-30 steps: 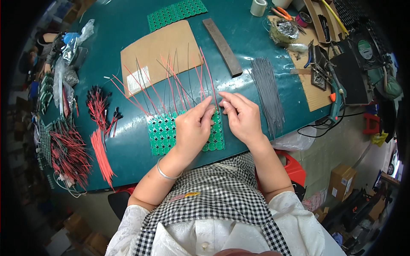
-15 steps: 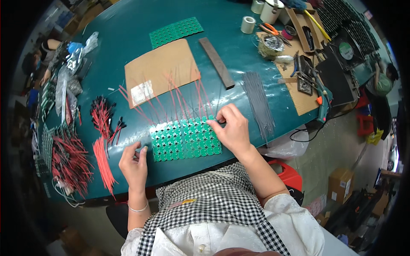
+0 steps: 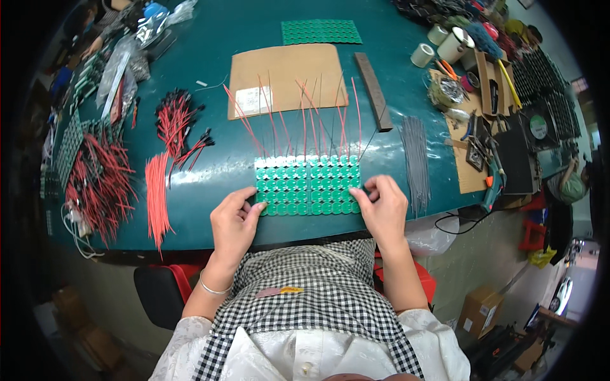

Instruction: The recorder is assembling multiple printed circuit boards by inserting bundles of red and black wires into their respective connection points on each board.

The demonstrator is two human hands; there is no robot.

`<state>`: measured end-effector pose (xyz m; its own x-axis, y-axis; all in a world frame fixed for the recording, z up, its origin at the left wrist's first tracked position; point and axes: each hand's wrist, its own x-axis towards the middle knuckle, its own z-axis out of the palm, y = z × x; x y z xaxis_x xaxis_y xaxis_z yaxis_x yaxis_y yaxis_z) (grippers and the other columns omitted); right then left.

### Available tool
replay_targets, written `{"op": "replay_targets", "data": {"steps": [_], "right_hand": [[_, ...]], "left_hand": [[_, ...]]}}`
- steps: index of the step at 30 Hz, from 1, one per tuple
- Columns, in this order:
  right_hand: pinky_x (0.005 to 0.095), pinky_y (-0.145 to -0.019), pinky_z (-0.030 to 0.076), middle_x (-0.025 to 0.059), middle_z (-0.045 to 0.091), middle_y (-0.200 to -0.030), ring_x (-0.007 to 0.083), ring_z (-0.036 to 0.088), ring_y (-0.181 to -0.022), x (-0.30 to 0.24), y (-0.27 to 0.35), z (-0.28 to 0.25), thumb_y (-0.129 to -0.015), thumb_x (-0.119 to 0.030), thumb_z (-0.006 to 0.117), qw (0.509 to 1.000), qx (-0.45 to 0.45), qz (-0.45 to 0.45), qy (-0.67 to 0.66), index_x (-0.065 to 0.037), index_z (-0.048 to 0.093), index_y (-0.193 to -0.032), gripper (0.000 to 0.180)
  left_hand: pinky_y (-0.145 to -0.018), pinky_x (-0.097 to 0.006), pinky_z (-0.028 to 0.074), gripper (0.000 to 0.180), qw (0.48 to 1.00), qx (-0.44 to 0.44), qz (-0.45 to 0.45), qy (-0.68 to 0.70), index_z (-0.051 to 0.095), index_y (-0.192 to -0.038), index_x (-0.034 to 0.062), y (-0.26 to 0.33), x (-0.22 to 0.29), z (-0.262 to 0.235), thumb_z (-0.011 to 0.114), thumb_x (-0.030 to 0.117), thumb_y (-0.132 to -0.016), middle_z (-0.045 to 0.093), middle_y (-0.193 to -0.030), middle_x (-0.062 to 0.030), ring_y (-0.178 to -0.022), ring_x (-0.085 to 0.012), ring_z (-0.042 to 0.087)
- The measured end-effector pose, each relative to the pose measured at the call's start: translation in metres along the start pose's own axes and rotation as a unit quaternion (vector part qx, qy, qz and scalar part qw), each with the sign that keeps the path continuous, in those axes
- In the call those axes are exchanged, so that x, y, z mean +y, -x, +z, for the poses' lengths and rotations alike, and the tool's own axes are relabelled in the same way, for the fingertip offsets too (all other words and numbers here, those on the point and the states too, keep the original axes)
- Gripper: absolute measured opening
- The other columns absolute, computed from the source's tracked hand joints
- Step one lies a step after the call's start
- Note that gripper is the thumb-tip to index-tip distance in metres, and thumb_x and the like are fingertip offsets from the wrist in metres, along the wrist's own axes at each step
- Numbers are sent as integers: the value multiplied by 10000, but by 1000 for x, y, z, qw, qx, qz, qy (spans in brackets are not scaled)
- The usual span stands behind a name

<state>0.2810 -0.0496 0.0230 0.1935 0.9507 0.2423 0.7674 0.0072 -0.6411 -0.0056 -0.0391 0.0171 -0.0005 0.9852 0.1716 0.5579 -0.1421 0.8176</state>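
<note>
A green panel of small round circuit boards (image 3: 308, 190) lies on the table in front of me, with red and dark wires (image 3: 305, 120) standing out from its far row. My left hand (image 3: 234, 219) pinches the panel's left edge near the front corner, its thumb on top. At the opposite edge, my right hand (image 3: 385, 208) has its thumb and fingers closed on the panel's right side. The undersides of the fingers are partly hidden. Beyond the wire ends lies a piece of brown cardboard (image 3: 292, 70) with a white label.
On the left lie a bundle of red wires (image 3: 157, 200), black-tipped red wires (image 3: 175, 124) and a larger wired pile (image 3: 98, 184). To the right are dark wires (image 3: 416, 165), a dark bar (image 3: 373, 92) and a soldering iron (image 3: 494, 181). Another green panel (image 3: 321, 32) lies far back.
My left hand has come onto the panel's left edge from beside it. The right hand has slid from the far right corner down the right side. The whole view has turned and shifted.
</note>
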Motion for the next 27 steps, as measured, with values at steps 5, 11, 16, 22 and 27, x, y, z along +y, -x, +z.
{"op": "replay_targets", "data": {"steps": [5,11,16,22,27], "right_hand": [[358,-595,527,120,662,-817,235,641,-632,-2,16,1,-791,-95,833,999,-25,16,-18,9,659,-904,232],[318,-602,517,106,647,-759,191,610,-615,-9,22,-7,-768,-44,841,997,-45,50,-23,14,673,-873,207],[305,-610,500,96,630,-790,181,600,-647,-17,18,-13,-766,11,821,998,-53,16,-34,20,671,-906,206],[278,-590,473,94,642,-832,159,615,-694,-41,7,-15,-788,39,801,993,-77,-31,-83,35,676,-943,200],[258,-557,444,91,646,-823,142,612,-677,-48,9,-9,-794,33,794,987,-111,-36,-109,34,688,-937,178]], "left_hand": [[-573,-224,515,282,1000,7,23,13,728,-1041,-30,8,-6,0,794,-91,-773,733,-978,-117,-649,-82,596],[-575,-229,527,231,999,13,27,27,742,-1020,-19,20,-4,-5,796,-41,-797,747,-1003,-132,-643,-95,621],[-552,-287,506,188,993,78,48,-81,734,-957,-1,-2,-15,-35,814,23,-789,711,-862,-110,-611,-160,625],[-822,-442,472,155,932,164,80,-312,718,-847,57,-86,-52,-70,816,157,-780,645,-944,-102,-987,-310,586],[-814,-471,416,216,926,57,7,-374,688,-779,69,-92,-60,-66,794,251,-825,631,-922,-91,-987,-311,575]]}}
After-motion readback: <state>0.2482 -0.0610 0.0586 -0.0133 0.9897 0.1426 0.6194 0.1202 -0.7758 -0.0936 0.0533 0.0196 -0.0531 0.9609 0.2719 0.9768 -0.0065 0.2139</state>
